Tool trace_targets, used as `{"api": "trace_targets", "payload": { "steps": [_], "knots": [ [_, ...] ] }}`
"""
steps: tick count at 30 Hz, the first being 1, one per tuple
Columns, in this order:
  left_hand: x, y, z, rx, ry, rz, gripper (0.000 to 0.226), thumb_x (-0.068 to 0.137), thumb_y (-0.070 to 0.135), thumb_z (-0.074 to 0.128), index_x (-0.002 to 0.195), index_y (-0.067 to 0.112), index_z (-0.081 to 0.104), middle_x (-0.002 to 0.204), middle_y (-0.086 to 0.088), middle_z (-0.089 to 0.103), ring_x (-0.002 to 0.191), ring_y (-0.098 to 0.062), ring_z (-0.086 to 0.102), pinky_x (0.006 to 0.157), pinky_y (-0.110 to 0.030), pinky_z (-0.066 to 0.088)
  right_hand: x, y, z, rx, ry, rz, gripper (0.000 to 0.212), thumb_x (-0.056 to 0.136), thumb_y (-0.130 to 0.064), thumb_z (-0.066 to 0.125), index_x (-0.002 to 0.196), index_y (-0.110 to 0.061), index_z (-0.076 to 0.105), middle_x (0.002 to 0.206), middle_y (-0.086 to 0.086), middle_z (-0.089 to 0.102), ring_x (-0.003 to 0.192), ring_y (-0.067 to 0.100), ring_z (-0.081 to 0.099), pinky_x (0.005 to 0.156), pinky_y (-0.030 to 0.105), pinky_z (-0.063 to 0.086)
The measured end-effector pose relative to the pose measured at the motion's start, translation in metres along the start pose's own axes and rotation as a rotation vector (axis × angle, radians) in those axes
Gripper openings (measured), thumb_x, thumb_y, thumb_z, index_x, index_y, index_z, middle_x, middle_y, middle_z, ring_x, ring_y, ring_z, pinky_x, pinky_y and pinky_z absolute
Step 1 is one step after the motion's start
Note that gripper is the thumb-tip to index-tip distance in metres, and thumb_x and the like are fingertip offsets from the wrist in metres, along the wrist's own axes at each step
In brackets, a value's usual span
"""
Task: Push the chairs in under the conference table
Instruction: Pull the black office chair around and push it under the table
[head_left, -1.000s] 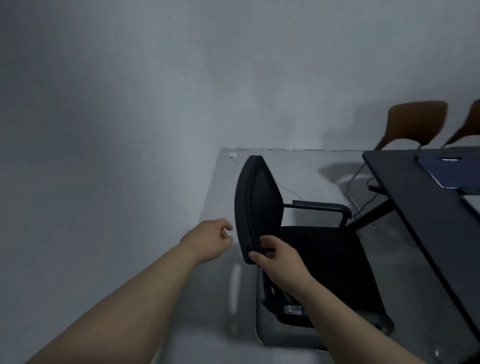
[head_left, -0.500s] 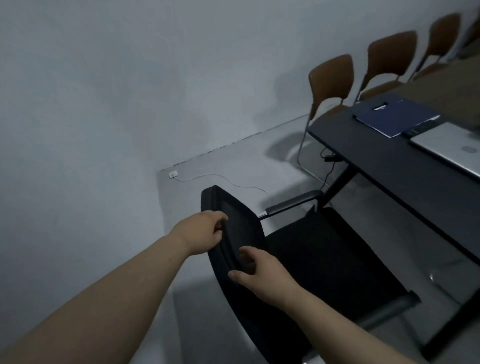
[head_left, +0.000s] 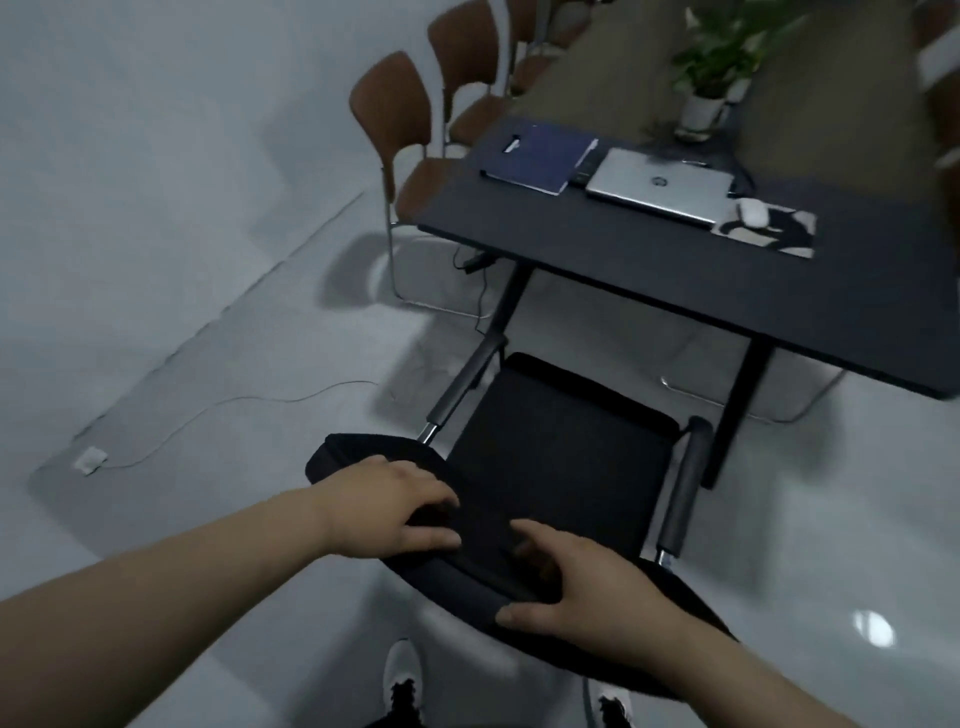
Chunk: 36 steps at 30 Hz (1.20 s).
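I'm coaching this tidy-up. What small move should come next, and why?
Probably push the black chair straight ahead. Both hands, left and right, grip its backrest, its seat faces the table, and it stands short of the table's edge.

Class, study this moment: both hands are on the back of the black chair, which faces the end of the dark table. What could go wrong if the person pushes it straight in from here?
1. The black chair has armrests; they might catch the table edge or its legs.
2. A thin cable lies on the floor to the left and could snag.
3. A jolt might shake the laptop.
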<state>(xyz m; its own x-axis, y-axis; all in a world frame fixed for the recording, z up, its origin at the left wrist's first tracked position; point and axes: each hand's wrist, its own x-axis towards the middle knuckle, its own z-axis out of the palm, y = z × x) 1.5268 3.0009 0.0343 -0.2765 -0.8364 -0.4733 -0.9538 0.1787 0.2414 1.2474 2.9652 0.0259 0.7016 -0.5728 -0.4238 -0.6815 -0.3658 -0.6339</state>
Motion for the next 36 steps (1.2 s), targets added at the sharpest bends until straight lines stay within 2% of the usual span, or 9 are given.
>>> {"api": "trace_targets", "payload": {
  "steps": [3,5,8,10,12,15,25,31,36],
  "knots": [
    [-0.014,-0.022,0.01,0.117,0.011,0.165,0.093,0.065,0.101,0.028,0.136,0.043,0.042,0.135,0.023,0.051,0.123,-0.003,0.046,0.101,-0.035,0.036,-0.015,-0.022,0.016,-0.145,0.064,0.073,0.109,0.056,-0.086,0.06,0.147,-0.049,0.011,0.131,-0.029,0.048,0.117,0.002,0.04,0.092,0.029,0.046],
    [-0.018,-0.029,0.018,0.186,0.048,0.231,0.096,0.064,0.1,0.029,0.14,0.041,0.037,0.141,0.022,0.047,0.126,-0.005,0.044,0.103,-0.036,0.035,-0.022,-0.029,0.032,-0.295,0.113,0.069,0.106,0.065,-0.075,0.062,0.151,-0.041,0.01,0.14,-0.022,0.043,0.123,0.008,0.037,0.097,0.03,0.043],
    [-0.014,-0.034,0.029,0.217,0.156,0.293,0.065,0.081,0.066,0.045,0.14,0.041,0.034,0.141,0.02,0.048,0.124,-0.007,0.048,0.1,-0.035,0.037,-0.027,-0.032,0.059,-0.474,0.233,0.101,0.084,0.083,-0.048,0.059,0.153,-0.029,0.016,0.147,-0.011,0.041,0.126,0.015,0.039,0.103,0.032,0.038],
    [-0.012,-0.035,0.035,0.236,0.194,0.297,0.06,0.08,0.04,0.048,0.139,0.039,0.038,0.137,0.018,0.053,0.119,-0.008,0.053,0.097,-0.034,0.039,-0.027,-0.033,0.07,-0.533,0.319,0.155,0.073,0.083,-0.034,0.062,0.148,-0.023,0.033,0.141,-0.005,0.05,0.121,0.019,0.048,0.1,0.035,0.042],
    [-0.011,-0.039,0.042,0.256,0.266,0.315,0.056,0.076,0.03,0.05,0.132,0.034,0.049,0.124,0.015,0.063,0.106,-0.01,0.061,0.09,-0.036,0.045,-0.025,-0.035,0.077,-0.559,0.427,0.156,0.059,0.074,-0.023,0.068,0.132,-0.018,0.055,0.124,-0.001,0.064,0.106,0.022,0.061,0.088,0.037,0.051],
    [-0.012,-0.041,0.043,0.27,0.316,0.345,0.05,0.074,0.024,0.053,0.124,0.028,0.057,0.108,0.011,0.07,0.092,-0.015,0.067,0.079,-0.038,0.05,-0.022,-0.033,0.086,-0.554,0.541,0.143,0.049,0.066,-0.009,0.069,0.114,-0.012,0.065,0.106,0.004,0.071,0.089,0.026,0.066,0.076,0.039,0.055],
    [0.015,-0.037,0.033,0.345,0.377,0.301,0.032,0.078,0.024,0.055,0.11,0.024,0.057,0.086,0.005,0.068,0.072,-0.026,0.062,0.065,-0.041,0.051,-0.002,0.004,0.076,-0.716,0.714,0.027,0.045,0.077,-0.02,0.04,0.114,-0.01,0.063,0.099,0.006,0.071,0.082,0.029,0.065,0.071,0.039,0.05],
    [0.054,-0.038,0.005,0.381,0.371,0.285,0.033,0.081,0.032,0.053,0.114,0.028,0.053,0.091,0.009,0.067,0.075,-0.02,0.061,0.067,-0.038,0.049,0.019,0.021,0.037,-0.721,0.682,0.062,0.046,0.069,-0.01,0.062,0.114,-0.008,0.064,0.102,0.008,0.072,0.081,0.031,0.066,0.07,0.039,0.052],
    [0.089,-0.036,-0.012,0.365,0.394,0.273,0.038,0.077,0.025,0.046,0.114,0.028,0.055,0.095,0.009,0.068,0.081,-0.019,0.063,0.071,-0.036,0.046,0.035,0.038,0.002,-0.699,0.639,0.069,0.044,0.069,-0.012,0.064,0.113,-0.009,0.066,0.102,0.005,0.072,0.083,0.028,0.067,0.072,0.038,0.055]
  ]
}}
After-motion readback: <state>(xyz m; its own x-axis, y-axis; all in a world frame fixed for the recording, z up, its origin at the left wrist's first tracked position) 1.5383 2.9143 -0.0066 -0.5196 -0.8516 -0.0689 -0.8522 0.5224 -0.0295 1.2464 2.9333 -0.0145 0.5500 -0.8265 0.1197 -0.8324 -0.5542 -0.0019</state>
